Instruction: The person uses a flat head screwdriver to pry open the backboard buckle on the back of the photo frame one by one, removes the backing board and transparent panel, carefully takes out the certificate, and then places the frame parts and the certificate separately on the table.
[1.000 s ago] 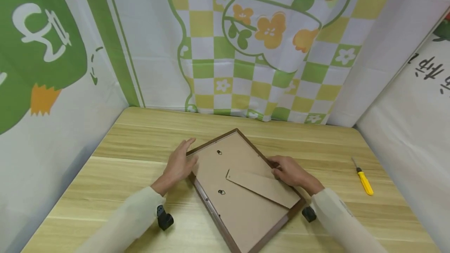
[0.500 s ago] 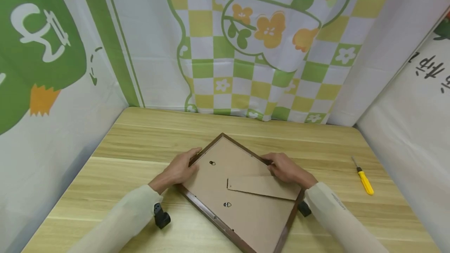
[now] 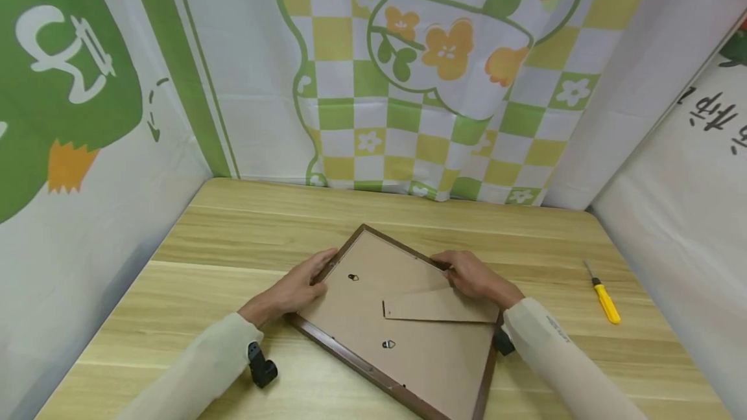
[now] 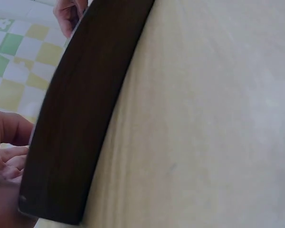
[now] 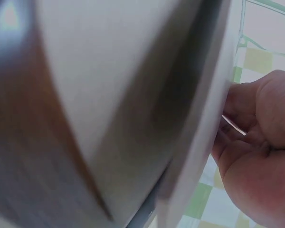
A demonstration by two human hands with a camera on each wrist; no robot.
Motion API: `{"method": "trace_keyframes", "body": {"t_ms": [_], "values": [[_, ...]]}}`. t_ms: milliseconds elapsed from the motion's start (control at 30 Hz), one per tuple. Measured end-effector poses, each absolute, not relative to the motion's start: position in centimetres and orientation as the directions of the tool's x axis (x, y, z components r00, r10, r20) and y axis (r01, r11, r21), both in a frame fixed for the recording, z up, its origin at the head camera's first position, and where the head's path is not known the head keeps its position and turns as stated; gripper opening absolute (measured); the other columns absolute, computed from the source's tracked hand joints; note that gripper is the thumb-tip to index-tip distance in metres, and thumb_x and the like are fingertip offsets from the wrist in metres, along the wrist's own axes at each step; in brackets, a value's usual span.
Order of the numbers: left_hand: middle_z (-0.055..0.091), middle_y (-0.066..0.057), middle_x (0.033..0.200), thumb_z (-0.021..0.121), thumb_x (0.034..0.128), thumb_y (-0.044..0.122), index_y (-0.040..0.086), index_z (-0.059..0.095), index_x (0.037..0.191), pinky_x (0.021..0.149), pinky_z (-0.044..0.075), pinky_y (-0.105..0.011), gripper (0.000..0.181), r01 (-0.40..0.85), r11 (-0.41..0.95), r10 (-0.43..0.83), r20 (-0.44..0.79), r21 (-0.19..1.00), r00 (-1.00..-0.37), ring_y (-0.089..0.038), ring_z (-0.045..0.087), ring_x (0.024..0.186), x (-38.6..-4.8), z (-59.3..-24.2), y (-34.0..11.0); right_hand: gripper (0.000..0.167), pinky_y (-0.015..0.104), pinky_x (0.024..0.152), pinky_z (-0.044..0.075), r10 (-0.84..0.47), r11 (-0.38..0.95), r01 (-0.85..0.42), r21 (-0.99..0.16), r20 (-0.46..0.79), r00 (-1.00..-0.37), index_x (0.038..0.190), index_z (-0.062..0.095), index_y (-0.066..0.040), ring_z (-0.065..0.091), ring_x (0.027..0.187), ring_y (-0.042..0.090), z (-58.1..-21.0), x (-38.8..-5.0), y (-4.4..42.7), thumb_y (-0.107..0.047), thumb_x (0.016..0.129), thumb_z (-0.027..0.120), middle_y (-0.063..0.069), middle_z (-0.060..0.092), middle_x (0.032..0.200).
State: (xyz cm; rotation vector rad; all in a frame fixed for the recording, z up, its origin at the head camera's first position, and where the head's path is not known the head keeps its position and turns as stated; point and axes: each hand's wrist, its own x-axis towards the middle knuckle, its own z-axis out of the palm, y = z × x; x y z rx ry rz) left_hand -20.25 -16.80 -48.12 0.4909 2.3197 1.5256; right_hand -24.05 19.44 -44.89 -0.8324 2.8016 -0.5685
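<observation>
A brown picture frame (image 3: 350, 313) lies back side up, turned at an angle, with beige backing board showing. My left hand (image 3: 297, 285) grips its left corner area, thumb on the backing. On the far right edge my right hand (image 3: 475, 277) holds the frame, its fingers curled over the rim. Beside that hand an easel flap (image 3: 438, 308) lies against the board, standing slightly off it in the right wrist view. Two small hanging rings, one near the left hand (image 4: 12, 137), sit on the backing. The left wrist view shows the frame's dark side (image 4: 85, 109); its front is hidden.
A yellow-handled screwdriver (image 3: 605, 300) lies at the right of the wooden table (image 3: 233, 225). Printed cloth (image 3: 373, 141) hangs behind the table's far edge, and white cloth walls stand on both sides.
Both hands have turned the picture frame counterclockwise, so its far corner has swung left and its near corner right. The left hand first touched the edge loosely and now grips it.
</observation>
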Motion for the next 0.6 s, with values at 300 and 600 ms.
{"method": "trace_keyframes", "body": {"t_ms": [300,600], "values": [[0.009,-0.017,0.165,0.040,0.0981,-0.009,0.005,0.013,0.157,0.123,0.011,-0.054,0.066,0.111,0.246,0.465,-0.017,0.963,-0.885,-0.034,0.007,0.153,-19.7,-49.4,-16.5,0.038,0.046,0.094,0.055,-0.563,0.760,-0.498,-0.419,-0.039,-0.826,0.129,0.061,0.003,0.064,0.113,0.032,-45.0,-24.5,18.8,0.008,0.092,0.052,0.020,0.066,0.124],[0.014,-0.014,0.165,0.036,0.0926,-0.017,0.005,0.021,0.155,0.126,0.007,-0.046,0.068,0.029,0.159,0.266,-0.015,0.987,-0.964,-0.029,0.009,0.153,-18.2,-49.9,-14.7,0.040,0.050,0.098,0.053,-0.556,0.772,-0.522,-0.363,0.011,-0.831,0.126,0.063,0.003,0.063,0.117,0.037,-45.3,-24.7,18.1,0.011,0.089,0.052,0.021,0.067,0.124]]}}
